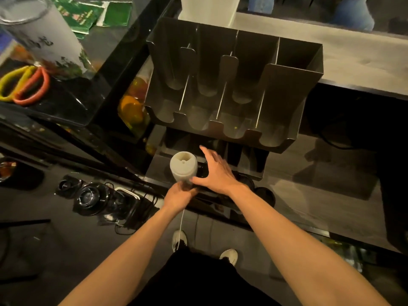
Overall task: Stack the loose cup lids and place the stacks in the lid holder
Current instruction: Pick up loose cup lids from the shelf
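Observation:
A tall stack of white cup lids (183, 166) stands upright just in front of the dark metal lid holder (293, 138). My left hand (179, 197) grips the stack from below. My right hand (215, 171) lies against the stack's right side, thumb near its base and fingers stretched toward the holder. The holder has several slots with scalloped front edges, and no lids show in them. Loose black lids (265, 194) lie on the counter under and to the right of my right wrist.
The holder sits on a grey counter (331, 195). Blender jars and cables (92, 195) are on the lower surface at left. Scissors (24, 85) and a frosted glass (44, 36) sit at upper left. A bag of oranges (131, 109) is beside the holder.

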